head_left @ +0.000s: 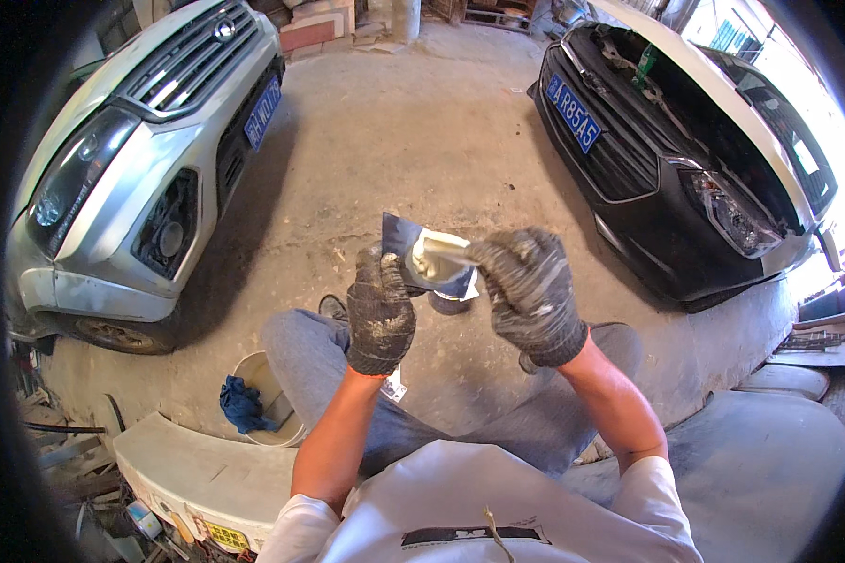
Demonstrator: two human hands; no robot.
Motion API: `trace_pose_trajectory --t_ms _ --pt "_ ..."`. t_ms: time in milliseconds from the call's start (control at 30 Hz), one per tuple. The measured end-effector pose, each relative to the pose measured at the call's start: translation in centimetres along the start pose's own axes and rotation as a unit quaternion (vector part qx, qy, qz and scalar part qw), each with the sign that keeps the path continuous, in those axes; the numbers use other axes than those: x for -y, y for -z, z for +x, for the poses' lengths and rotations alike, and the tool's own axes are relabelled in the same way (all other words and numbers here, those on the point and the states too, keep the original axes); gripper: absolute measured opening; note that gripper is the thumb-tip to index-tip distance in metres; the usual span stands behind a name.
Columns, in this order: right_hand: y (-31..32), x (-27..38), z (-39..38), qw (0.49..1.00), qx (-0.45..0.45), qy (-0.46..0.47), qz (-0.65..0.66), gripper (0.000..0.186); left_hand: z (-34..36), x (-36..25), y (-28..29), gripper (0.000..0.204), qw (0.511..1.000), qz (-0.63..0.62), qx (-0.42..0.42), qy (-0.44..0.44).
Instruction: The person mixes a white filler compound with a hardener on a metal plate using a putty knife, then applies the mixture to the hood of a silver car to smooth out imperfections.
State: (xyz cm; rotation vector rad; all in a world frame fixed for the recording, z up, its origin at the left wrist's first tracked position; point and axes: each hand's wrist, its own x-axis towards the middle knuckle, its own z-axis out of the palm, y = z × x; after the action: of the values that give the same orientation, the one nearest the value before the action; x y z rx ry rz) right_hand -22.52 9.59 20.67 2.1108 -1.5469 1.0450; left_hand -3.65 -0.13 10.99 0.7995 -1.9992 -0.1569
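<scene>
In dark, stained work gloves, both my hands are raised in front of me between my knees. My left hand (381,314) grips a dark, flat mixing plate (400,235) by its near left side. Cream-coloured putty (430,266) lies on the plate's right half. From the right, my right hand (530,293) is closed on a putty-smeared scraper (449,248), whose blade lies over the putty. Most of its handle is hidden by the glove. Under the plate's right corner shows part of a rounded grey thing (449,304), too covered to name.
A silver car (160,159) stands at the left. At the right is a white and black car (638,159) with its front partly open. A bucket (294,427) with a blue cloth (242,405) sits left of my leg. A pale bumper (183,460) lies at the lower left.
</scene>
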Motion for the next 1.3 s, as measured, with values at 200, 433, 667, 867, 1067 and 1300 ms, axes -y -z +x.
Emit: trace_pose_trajectory --t_ms 200,433,667,867,1067,1300 --pt "0.8 -2.7 0.6 0.98 0.085 -0.08 0.164 0.037 0.7 1.2 0.3 0.021 0.958 -0.23 0.057 0.161" --pt "2.0 -3.4 -0.1 0.993 0.089 -0.059 0.05 0.029 2.2 -0.7 2.5 0.015 0.926 -0.308 -0.036 0.215" --pt "-1.9 -1.3 -2.9 0.877 0.023 -0.395 0.272 0.017 1.5 -1.1 2.3 0.016 0.963 0.173 -0.172 -0.11" --pt "-5.3 -0.8 -3.4 0.777 0.077 -0.496 0.379 0.019 0.6 -3.1 2.4 0.019 0.993 -0.106 -0.03 0.047" --pt "-3.8 -0.6 -1.2 0.807 0.045 -0.473 0.35 0.023 0.2 -3.2 3.3 0.021 0.983 -0.112 0.13 0.066" --pt "-0.7 -1.3 1.0 0.848 -0.073 -0.363 0.379 0.019 0.4 -1.2 4.3 0.019 0.834 -0.437 0.089 0.324"
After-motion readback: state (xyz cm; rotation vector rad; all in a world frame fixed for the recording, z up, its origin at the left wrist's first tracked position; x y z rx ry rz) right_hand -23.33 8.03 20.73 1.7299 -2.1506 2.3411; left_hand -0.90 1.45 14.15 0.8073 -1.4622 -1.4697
